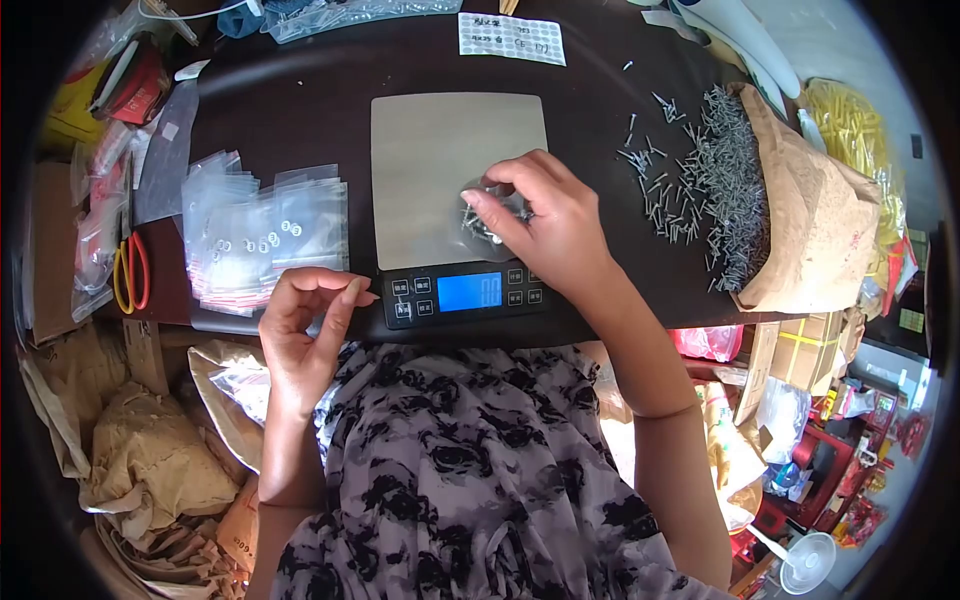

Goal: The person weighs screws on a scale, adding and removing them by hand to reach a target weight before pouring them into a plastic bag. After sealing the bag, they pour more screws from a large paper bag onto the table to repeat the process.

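My right hand [545,205] is closed on the edge of a small see-through plastic container [468,243] with metal screws [478,222] in it, over the lower right of the scale's plate [440,140]. Below the plate, the digital scale has a lit blue display [468,292] and buttons. Thumb and forefinger of my left hand [312,318] are pinched together by the scale's lower left corner; I cannot tell what is between them. Just beyond that hand lies a stack of clear zip bags [265,235] with small round labels.
At the right, a heap of screws [735,190] spills from a brown paper bag [815,210], with loose screws scattered beside it. Orange-handled scissors [130,272] lie at the left. A label sheet [512,38] is at the back. Paper sacks [165,450] stand below the table's left edge.
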`<state>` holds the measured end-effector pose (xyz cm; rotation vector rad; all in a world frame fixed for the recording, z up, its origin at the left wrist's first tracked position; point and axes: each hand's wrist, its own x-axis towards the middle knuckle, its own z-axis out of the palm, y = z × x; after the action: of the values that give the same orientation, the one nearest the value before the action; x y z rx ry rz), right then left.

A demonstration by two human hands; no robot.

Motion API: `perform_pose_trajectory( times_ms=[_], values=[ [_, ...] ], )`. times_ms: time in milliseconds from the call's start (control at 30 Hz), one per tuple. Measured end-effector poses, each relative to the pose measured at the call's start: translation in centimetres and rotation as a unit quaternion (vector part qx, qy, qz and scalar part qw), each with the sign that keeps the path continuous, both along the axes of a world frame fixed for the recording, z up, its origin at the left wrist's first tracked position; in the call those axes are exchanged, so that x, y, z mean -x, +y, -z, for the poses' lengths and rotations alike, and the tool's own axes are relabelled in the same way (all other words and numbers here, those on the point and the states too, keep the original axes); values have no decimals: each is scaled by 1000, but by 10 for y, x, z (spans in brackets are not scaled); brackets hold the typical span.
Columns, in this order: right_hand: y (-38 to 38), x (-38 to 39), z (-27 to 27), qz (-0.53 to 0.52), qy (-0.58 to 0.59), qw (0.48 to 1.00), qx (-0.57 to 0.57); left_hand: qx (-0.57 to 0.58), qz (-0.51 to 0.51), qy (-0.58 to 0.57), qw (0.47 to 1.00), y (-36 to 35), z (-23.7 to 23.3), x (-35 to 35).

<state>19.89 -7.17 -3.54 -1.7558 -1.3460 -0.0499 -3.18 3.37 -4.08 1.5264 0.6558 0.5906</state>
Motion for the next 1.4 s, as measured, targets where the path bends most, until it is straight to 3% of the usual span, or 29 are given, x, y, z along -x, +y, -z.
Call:
perform_pose_trajectory(
  times_ms=[100,167,200,233,300,333,433,467,567,667,767,933,1033,1133,1400],
  values=[
    [-3,-8,-6,-5,108,994,12,2,-6,-2,1000,2,1,2],
    [-7,-18,-5,-13,277,961,-5,-4,-10,3,1000,3,2,3],
    [-16,-28,-10,-58,497,865,-36,-12,-12,9,1000,5,3,4],
    [-26,-39,-16,-98,687,717,-64,-20,-15,16,1000,6,4,5],
    [-33,-57,-5,-198,837,441,-256,-54,-33,37,997,10,5,8],
    [-38,-61,-7,-114,869,369,-310,-70,-42,48,995,13,6,10],
    [-53,-62,16,-199,879,350,-254,-300,-20,115,947,27,2,16],
    [-59,-61,19,-193,888,345,-233,-319,-8,130,939,29,0,17],
    [-67,-56,16,-151,839,496,-164,-429,63,190,881,33,-3,13],
    [-67,-42,3,-8,721,689,-75,-439,78,196,873,33,16,12],
    [-68,-37,0,-5,669,743,-35,-453,45,175,873,33,28,10],
    [-66,-31,-7,-49,655,754,-17,-379,-38,160,911,28,24,4],
    [-63,-29,-6,-59,635,770,-6,-344,-50,156,924,28,26,3],
    [-56,-23,-9,-57,573,817,35,-411,-44,137,900,32,25,3],
    [-25,0,-22,-91,415,901,91,-334,-53,151,929,26,23,6]
  ],
)
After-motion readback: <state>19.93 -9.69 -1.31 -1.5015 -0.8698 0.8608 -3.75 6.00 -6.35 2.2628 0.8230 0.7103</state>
